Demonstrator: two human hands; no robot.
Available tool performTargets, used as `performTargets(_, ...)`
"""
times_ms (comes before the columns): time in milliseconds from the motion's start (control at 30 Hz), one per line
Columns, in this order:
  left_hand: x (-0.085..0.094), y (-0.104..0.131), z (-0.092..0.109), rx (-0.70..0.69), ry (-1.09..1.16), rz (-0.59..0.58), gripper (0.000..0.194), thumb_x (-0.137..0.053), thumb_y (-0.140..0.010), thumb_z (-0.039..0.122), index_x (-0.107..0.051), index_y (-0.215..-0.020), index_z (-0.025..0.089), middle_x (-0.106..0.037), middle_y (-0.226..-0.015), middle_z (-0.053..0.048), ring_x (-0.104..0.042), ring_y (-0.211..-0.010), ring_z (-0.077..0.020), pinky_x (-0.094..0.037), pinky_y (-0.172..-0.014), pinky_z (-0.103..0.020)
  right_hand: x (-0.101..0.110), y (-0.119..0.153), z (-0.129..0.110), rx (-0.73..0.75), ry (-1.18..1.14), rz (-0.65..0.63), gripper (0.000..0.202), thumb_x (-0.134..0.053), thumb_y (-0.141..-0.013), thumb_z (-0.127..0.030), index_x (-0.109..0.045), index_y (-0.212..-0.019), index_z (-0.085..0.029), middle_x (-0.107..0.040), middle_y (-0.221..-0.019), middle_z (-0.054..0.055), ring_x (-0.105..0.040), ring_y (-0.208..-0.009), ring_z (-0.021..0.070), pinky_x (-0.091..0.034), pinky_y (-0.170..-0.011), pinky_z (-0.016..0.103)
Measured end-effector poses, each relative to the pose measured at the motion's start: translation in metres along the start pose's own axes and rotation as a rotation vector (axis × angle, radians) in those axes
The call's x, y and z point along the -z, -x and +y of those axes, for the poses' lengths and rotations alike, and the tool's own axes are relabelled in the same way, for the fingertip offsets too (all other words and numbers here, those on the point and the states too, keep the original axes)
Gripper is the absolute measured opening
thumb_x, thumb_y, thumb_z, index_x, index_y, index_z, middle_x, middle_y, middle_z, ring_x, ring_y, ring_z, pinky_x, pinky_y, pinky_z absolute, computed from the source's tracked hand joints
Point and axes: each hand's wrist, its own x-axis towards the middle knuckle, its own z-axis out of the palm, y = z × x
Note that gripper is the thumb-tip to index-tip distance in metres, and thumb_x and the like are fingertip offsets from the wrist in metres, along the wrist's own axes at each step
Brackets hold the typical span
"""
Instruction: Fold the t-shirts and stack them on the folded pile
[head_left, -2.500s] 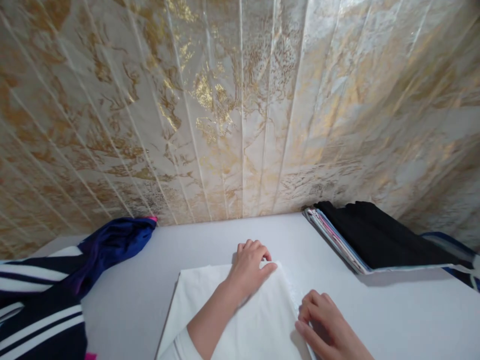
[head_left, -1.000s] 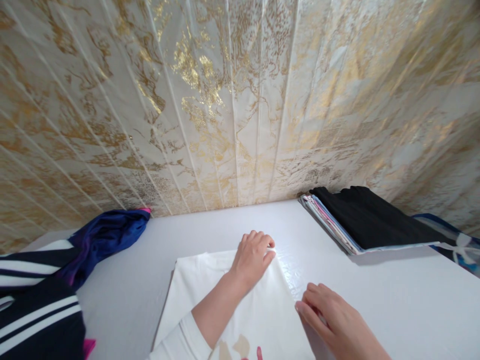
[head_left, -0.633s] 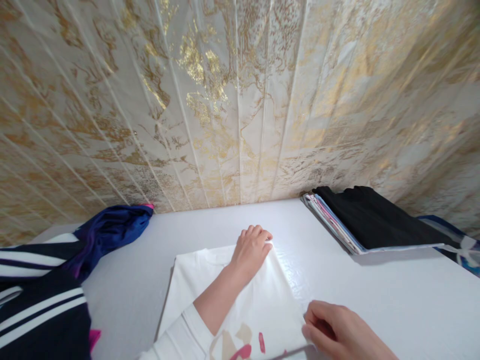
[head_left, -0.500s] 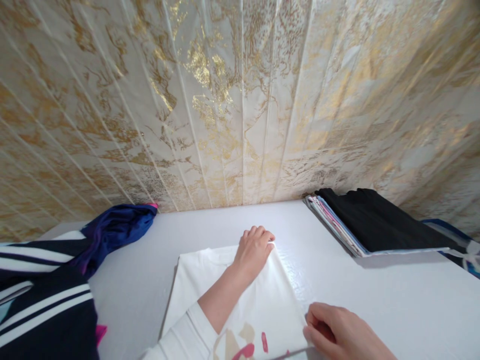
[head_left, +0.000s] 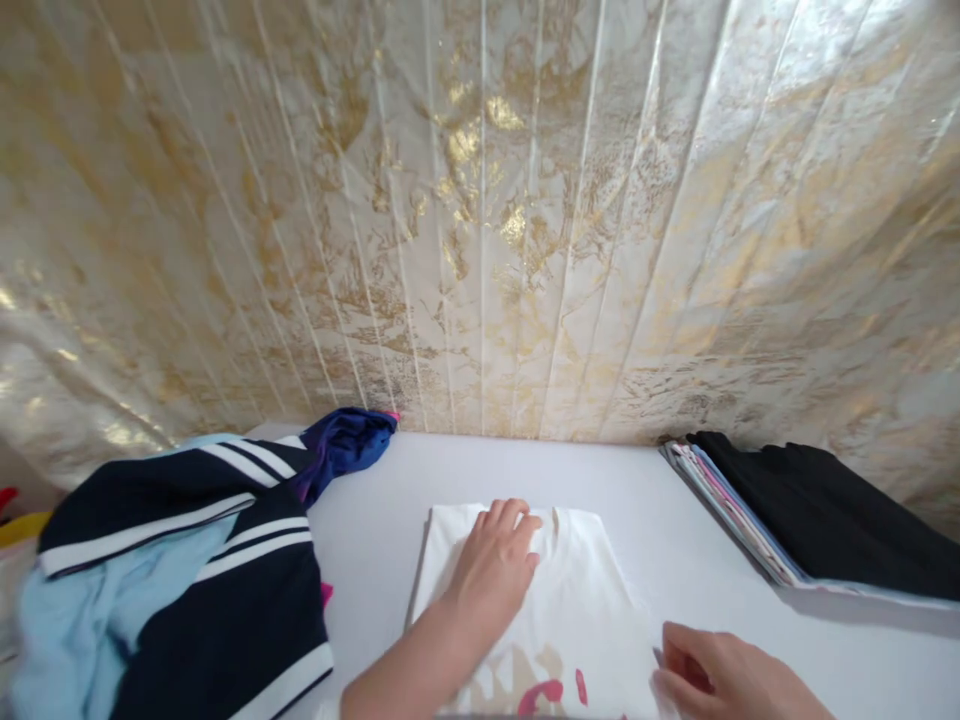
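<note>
A white shirt [head_left: 577, 600], folded into a flat rectangle with a beige and pink print near its lower edge, lies on the white table [head_left: 480, 462]. Resting on its upper part, near the neckline, is my left hand [head_left: 501, 560], palm down with fingers slightly bent and nothing gripped. At the shirt's lower right edge, my right hand [head_left: 712, 672] has its thumb and fingers curled toward each other. Whether fabric is pinched between those fingertips is too small to tell.
A loose heap of navy, white-striped and light blue clothes [head_left: 225, 620] lies at the left, a shiny blue cloth [head_left: 349, 445] behind it. Folded clothes topped by a black one [head_left: 825, 515] are stacked at the right. A gold-patterned curtain [head_left: 480, 250] hangs behind the table.
My left hand has moved from the shirt's upper right corner to the left across its top. The view has turned left, showing more of the clothes heap.
</note>
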Motion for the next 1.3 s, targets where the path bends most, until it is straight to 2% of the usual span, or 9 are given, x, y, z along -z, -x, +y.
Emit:
performTargets(100,0.012,0.054,-0.03,0.176,-0.068,-0.005,0.036,-0.053,-0.083,0.009,-0.056,-0.116,0.022,-0.052,-0.131,-0.007,-0.046,-0.12,-0.0265,-0.038,-0.098,-0.044,0.02,-0.004,-0.027,0.084,0.038,0.112,0.016,-0.049,-0.082,-0.032,-0.056,-0.07,-0.025,-0.066,-0.068,0.001,-0.06,-0.061,0.0191,-0.031,-0.054,0.026)
performTargets(233,0.008,0.1,-0.059,0.319,-0.038,0.096,0.033,-0.046,-0.087,0.016,-0.053,-0.119,0.02,-0.055,-0.124,-0.01,-0.053,-0.112,-0.0257,-0.044,-0.091,-0.041,0.039,-0.029,-0.092,0.39,-0.055,0.164,0.014,-0.048,-0.084,-0.02,-0.06,-0.087,-0.024,-0.067,-0.084,0.002,-0.062,-0.076,0.0175,-0.041,-0.066,0.026)
performTargets(367,-0.001,0.108,-0.066,0.358,0.037,0.221,0.026,-0.044,-0.089,0.02,-0.053,-0.114,0.021,-0.06,-0.108,-0.008,-0.057,-0.103,-0.0243,-0.044,-0.085,-0.038,0.032,-0.082,-0.157,0.544,-0.122,0.157,0.023,-0.053,-0.083,-0.013,-0.062,-0.104,-0.019,-0.065,-0.099,0.007,-0.059,-0.092,0.0184,-0.044,-0.079,0.028)
performTargets(500,-0.007,0.107,-0.067,0.379,0.06,0.281,0.031,-0.046,-0.086,0.019,-0.052,-0.116,0.021,-0.06,-0.099,-0.007,-0.058,-0.096,-0.0248,-0.042,-0.082,-0.038,0.014,-0.131,-0.196,0.57,-0.099,0.12,0.016,-0.06,-0.083,-0.019,-0.067,-0.097,-0.016,-0.066,-0.098,0.01,-0.056,-0.095,0.0221,-0.042,-0.083,0.032)
performTargets(667,-0.009,0.111,-0.063,0.401,0.123,0.312,0.033,-0.045,-0.086,0.017,-0.052,-0.118,0.023,-0.06,-0.089,-0.004,-0.057,-0.086,-0.0234,-0.04,-0.079,-0.037,0.004,-0.149,-0.202,0.635,-0.125,-0.028,0.016,-0.066,-0.08,-0.034,-0.068,-0.073,-0.02,-0.065,-0.077,0.004,-0.055,-0.088,0.0209,-0.043,-0.076,0.03)
performTargets(867,-0.009,0.111,-0.063,0.446,0.189,0.305,0.032,-0.046,-0.087,0.021,-0.053,-0.118,0.023,-0.06,-0.082,-0.003,-0.054,-0.078,-0.0227,-0.039,-0.077,-0.036,0.01,-0.145,-0.187,0.84,-0.578,-0.224,0.026,-0.057,-0.086,-0.042,-0.069,-0.083,-0.02,-0.066,-0.11,0.004,-0.056,-0.104,0.0186,-0.038,-0.093,0.031)
performTargets(967,-0.01,0.113,-0.064,0.457,0.182,0.305,0.033,-0.046,-0.088,0.024,-0.052,-0.12,0.023,-0.06,-0.081,-0.003,-0.054,-0.078,-0.0231,-0.039,-0.077,-0.036,0.005,-0.148,-0.184,0.769,-0.706,-0.323,0.034,-0.058,-0.083,-0.048,-0.069,-0.081,-0.017,-0.067,-0.083,0.001,-0.058,-0.081,0.0168,-0.043,-0.074,0.027)
performTargets(1067,-0.01,0.113,-0.064,0.443,0.173,0.296,0.032,-0.042,-0.09,0.024,-0.051,-0.121,0.023,-0.059,-0.081,-0.003,-0.053,-0.078,-0.023,-0.039,-0.077,-0.037,-0.006,-0.154,-0.186,0.688,-0.687,-0.297,0.03,-0.06,-0.08,-0.044,-0.064,-0.071,-0.016,-0.055,-0.061,-0.004,-0.049,-0.061,0.0113,-0.037,-0.06,0.023)
performTargets(1300,-0.005,0.113,-0.061,0.454,0.11,0.237,0.036,-0.042,-0.091,0.02,-0.049,-0.126,0.024,-0.06,-0.086,-0.004,-0.054,-0.083,-0.0241,-0.039,-0.079,-0.038,-0.023,-0.155,-0.196,0.684,-0.569,-0.086,0.011,-0.057,-0.075,-0.017,-0.059,-0.085,-0.019,-0.059,-0.071,-0.004,-0.052,-0.067,0.0122,-0.038,-0.063,0.022)
